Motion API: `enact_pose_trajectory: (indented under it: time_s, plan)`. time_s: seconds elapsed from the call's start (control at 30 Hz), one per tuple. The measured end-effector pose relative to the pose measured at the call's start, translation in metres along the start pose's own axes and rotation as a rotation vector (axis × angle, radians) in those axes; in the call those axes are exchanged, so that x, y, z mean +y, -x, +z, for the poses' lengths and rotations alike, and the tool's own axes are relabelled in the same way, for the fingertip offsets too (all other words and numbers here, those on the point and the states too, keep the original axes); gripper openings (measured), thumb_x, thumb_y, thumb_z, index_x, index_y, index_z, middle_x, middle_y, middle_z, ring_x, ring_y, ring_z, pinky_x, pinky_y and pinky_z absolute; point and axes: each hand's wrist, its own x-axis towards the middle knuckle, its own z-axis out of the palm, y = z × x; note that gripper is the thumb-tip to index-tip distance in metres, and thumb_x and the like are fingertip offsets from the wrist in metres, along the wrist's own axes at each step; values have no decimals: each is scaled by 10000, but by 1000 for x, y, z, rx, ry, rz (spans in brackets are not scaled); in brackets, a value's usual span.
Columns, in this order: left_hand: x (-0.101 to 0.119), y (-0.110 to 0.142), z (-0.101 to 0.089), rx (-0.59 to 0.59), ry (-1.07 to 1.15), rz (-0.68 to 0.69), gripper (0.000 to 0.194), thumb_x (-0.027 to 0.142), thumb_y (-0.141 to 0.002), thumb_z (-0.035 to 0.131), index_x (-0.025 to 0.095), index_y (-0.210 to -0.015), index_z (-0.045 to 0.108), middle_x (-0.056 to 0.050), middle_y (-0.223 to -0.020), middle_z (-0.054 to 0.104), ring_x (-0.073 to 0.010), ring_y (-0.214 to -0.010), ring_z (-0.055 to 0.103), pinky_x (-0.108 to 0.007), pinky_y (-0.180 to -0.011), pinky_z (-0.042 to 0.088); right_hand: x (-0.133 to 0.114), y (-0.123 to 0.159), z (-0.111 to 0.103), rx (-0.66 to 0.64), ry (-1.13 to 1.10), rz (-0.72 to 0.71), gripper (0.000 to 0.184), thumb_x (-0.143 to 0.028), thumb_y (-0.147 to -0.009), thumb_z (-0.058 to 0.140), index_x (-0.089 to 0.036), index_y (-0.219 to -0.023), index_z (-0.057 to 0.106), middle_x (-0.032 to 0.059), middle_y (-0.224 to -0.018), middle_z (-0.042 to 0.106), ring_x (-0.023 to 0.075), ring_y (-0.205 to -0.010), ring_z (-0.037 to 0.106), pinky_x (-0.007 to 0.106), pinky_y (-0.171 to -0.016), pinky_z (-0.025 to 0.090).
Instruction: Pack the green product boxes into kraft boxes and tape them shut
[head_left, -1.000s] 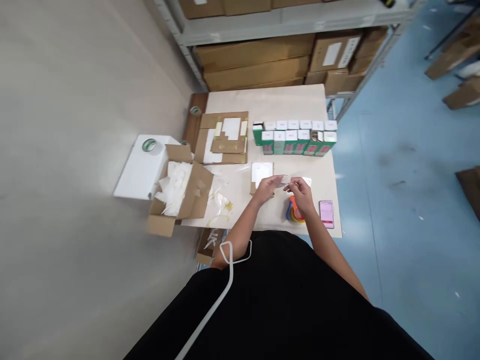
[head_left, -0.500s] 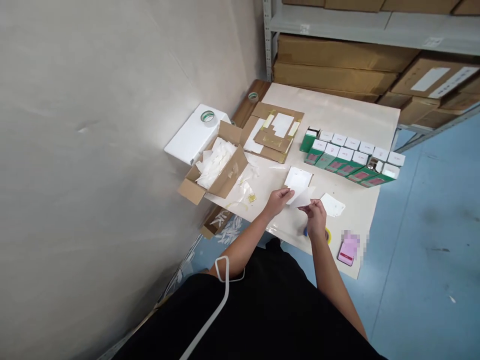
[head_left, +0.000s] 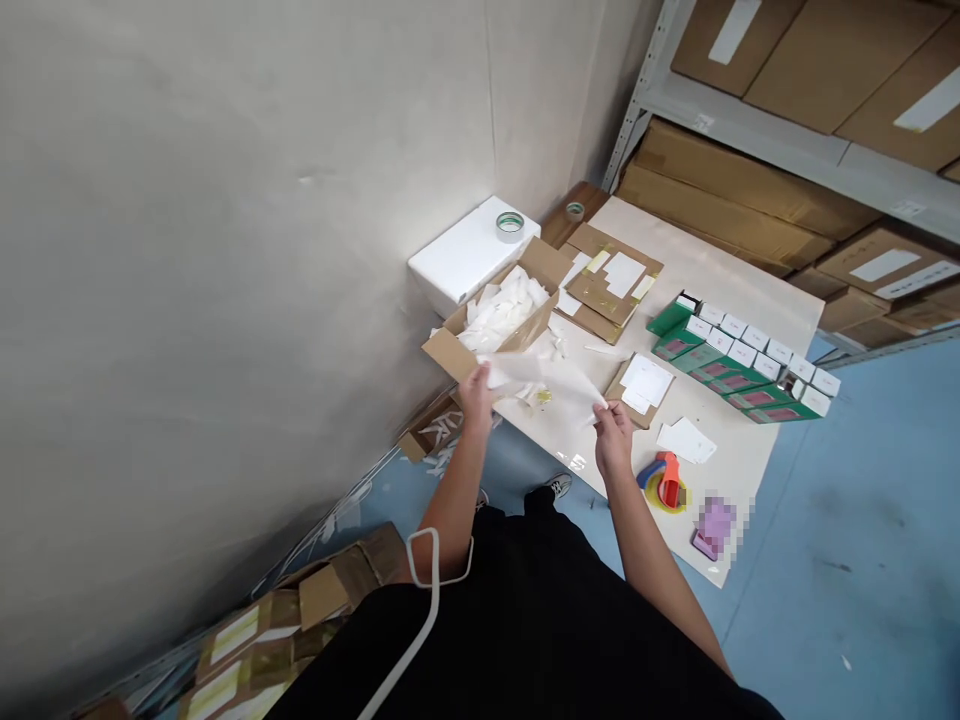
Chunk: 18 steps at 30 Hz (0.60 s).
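A thin, translucent white sheet (head_left: 564, 385) is stretched between my two hands above the table's near edge. My left hand (head_left: 475, 396) pinches its left end, close beside an open cardboard box (head_left: 541, 322) filled with similar white pieces. At the other end, my right hand (head_left: 614, 436) pinches the sheet's lower right corner. To the right of that hand, white cards (head_left: 647, 380) rest on a small cardboard piece (head_left: 616, 388). More white cards (head_left: 686, 441) lie on the table farther right.
Green-and-white boxes (head_left: 742, 365) stand in rows at the right. Near the front edge sit an orange-and-blue tape dispenser (head_left: 670, 480) and a pinkish-purple object (head_left: 712, 530), partly blurred. Flat cardboard (head_left: 611, 285) lies behind. A tape roll (head_left: 510, 227) rests on a white block (head_left: 461, 250).
Both hands have moved left, away from the white cards toward the open cardboard box. They have spread apart, and the sheet is now drawn out between them. The view has shifted too.
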Motion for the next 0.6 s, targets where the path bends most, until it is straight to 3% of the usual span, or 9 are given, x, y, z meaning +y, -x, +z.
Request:
enact_pose_trajectory:
  time_s: [0.03,0.1,0.2,0.37,0.5,0.6]
  plan:
    - [9,-13,-24,132,27,44,526,657,-755,774,151,-890,737,-25,-820,697,-152,-770,622,-265,-727,510,4,4,10,3,13,-1,368,-473,-773,781,-239,-766,498,-70,-705,515,107,-636,469,234,-619,392]
    - [25,-31,-71,246,27,139,507,639,-789,755,142,-889,738,-32,-848,710,-153,-800,637,-254,-745,511,15,13,36,-5,47,5,383,-465,-758,792,-241,-745,482,-94,-636,431,97,-582,413,231,-587,358]
    - [44,-35,-131,244,-30,218,451,599,-844,725,149,-868,734,-19,-810,690,-154,-783,633,-244,-731,505,40,27,85,-90,92,55,392,-456,-708,831,-239,-736,505,-104,-596,431,95,-558,415,236,-580,370]
    - [57,-18,-210,217,-164,268,441,591,-891,674,171,-755,668,19,-682,576,-136,-694,551,-223,-658,447,106,53,180,-338,191,241,377,-438,-615,865,-231,-792,605,-86,-583,549,122,-550,504,255,-572,427]
    - [70,-4,-269,279,-238,269,455,598,-893,652,177,-722,640,23,-663,524,-132,-674,499,-222,-632,408,168,74,252,-479,415,345,330,-458,-646,826,-222,-723,609,-46,-555,597,146,-521,563,254,-511,414]
    - [84,10,-307,342,-264,254,462,611,-883,644,177,-724,644,19,-669,516,-136,-681,488,-226,-629,398,206,90,299,-507,664,311,333,-450,-680,816,-229,-652,568,-26,-518,596,172,-511,617,254,-489,425]
